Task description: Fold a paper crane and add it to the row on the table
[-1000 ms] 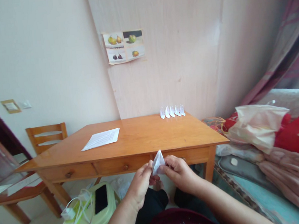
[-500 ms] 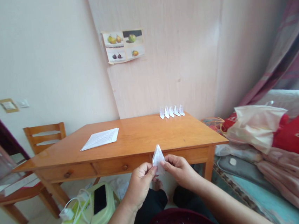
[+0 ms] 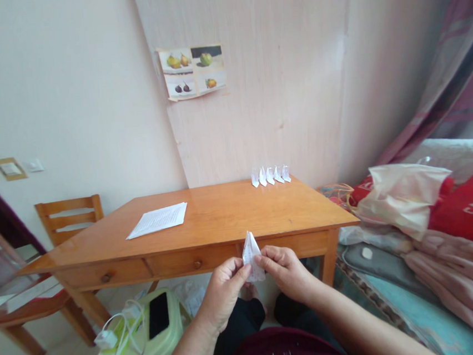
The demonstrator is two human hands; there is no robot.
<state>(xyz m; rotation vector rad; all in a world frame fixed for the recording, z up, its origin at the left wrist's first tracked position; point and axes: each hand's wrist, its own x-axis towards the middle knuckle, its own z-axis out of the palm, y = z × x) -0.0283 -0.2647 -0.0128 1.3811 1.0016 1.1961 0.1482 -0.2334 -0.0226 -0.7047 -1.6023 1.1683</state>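
A small piece of folded paper (image 3: 251,254), white with faint print and a pointed top, is held upright in front of the table's near edge. My left hand (image 3: 229,283) pinches its left side between thumb and fingers. On the right side, my right hand (image 3: 286,270) grips it the same way, thumb toward me. The fingertips behind the paper are hidden. Several small folded paper pieces (image 3: 270,176) stand in a row at the table's back right. A stack of printed paper sheets (image 3: 157,220) lies on the left part of the tabletop.
The wooden table (image 3: 218,212) has drawers along its front. A green box (image 3: 169,323) with a black phone (image 3: 158,315) and white cables stands low at left. A wooden chair (image 3: 69,204) is behind. Bags and a pink cloth (image 3: 459,279) lie on the bed at right.
The view has shifted slightly. Both hands keep hold of the folded paper; my fingers have barely moved on it, and its lower part shows a little more.
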